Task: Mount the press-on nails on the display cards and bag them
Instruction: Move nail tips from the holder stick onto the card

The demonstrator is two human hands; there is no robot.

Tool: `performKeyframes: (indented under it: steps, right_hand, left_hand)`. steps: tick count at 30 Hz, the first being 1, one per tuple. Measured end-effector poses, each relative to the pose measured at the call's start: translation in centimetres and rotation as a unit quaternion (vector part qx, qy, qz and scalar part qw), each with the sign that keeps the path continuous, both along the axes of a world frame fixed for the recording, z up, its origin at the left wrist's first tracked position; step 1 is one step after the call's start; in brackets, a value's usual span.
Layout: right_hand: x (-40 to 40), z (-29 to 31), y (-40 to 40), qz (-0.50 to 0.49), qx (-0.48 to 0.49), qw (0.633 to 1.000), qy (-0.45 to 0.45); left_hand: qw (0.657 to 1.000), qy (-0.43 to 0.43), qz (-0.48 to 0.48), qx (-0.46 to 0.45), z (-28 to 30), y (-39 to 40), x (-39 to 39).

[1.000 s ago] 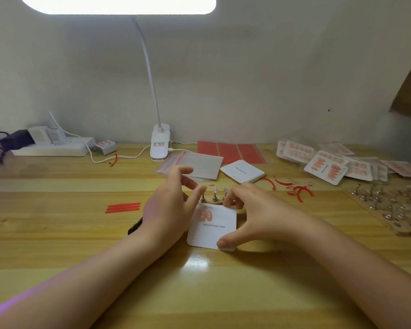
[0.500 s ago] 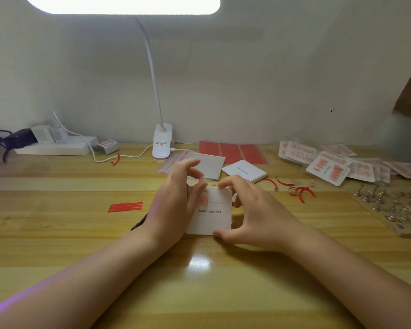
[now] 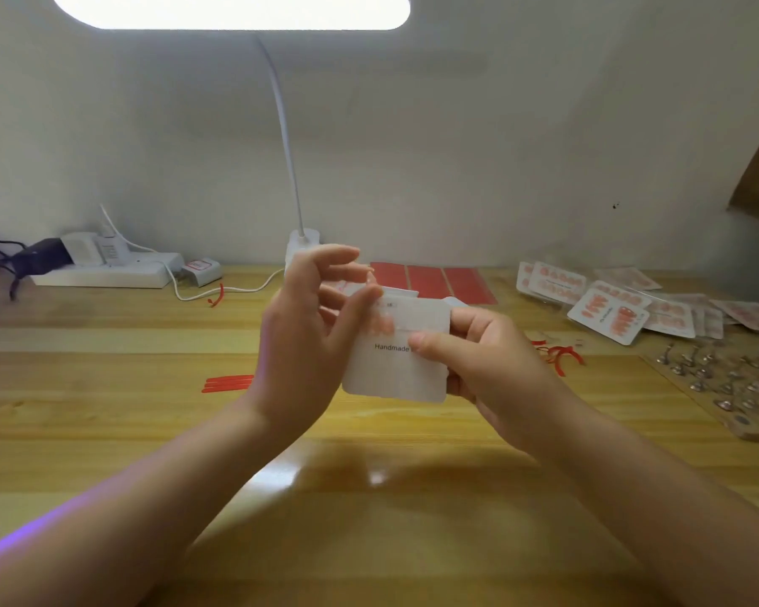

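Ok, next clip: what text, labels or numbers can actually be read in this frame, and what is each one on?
"Handmade": on the white display card held by the right hand; the thumb covers the rest of the line.
Small mark near the card's top edge: blurred, unreadable.
Print on the bagged nail cards at the right: too small.
Red label on the small white adapter: too small.

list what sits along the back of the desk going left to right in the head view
black plug → white power strip → small white box → lamp base → red sheets → pile of finished nail cards
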State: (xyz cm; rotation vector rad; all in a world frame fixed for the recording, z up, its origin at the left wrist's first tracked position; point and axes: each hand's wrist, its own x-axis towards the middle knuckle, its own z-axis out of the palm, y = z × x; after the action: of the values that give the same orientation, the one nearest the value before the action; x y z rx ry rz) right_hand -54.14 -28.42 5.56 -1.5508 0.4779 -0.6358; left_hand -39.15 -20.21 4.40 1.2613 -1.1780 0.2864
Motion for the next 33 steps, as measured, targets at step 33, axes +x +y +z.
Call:
performKeyframes:
  steps: [33]
  right_hand:
    - [-1.4, 3.5, 2.1, -0.001, -0.132, 0.988, -0.074]
  left_hand:
    - [0.935, -0.340, 0.071, -0.067, 2.3, 1.5, 0.4]
